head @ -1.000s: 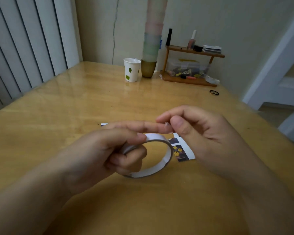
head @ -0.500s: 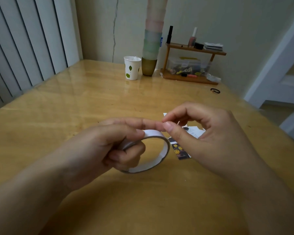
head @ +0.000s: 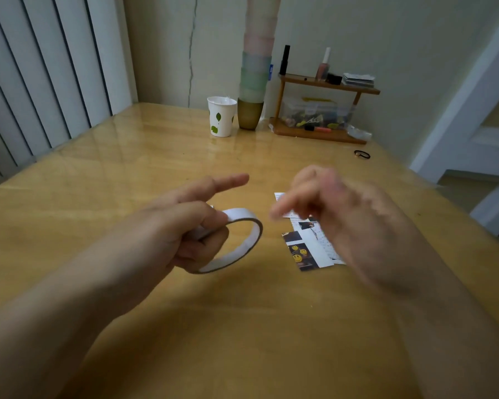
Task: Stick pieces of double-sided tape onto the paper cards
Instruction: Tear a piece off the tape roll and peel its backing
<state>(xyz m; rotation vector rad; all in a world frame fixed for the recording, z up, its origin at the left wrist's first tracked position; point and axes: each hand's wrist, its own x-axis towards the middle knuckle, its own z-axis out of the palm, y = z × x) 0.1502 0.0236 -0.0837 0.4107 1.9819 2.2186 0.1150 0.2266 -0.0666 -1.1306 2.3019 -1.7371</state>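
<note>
The left hand (head: 179, 234) grips a thin white ring-shaped roll of double-sided tape (head: 236, 243), thumb on top, forefinger pointing free. Just right of the roll, small printed paper cards (head: 308, 251) lie on the glossy wooden table (head: 127, 168). The right hand (head: 337, 208) hovers over the cards, blurred; its fingers seem loosely curled, and I cannot tell whether they pinch anything.

Two bare forearms reach in from the bottom corners of the head view, each ending in a bare hand. The left hand (head: 182, 234) shows clearly, with short, plain fingernails. The right hand (head: 343, 214) is smeared by motion blur, so its finer details cannot be made out. Both wrists appear uncovered.
</note>
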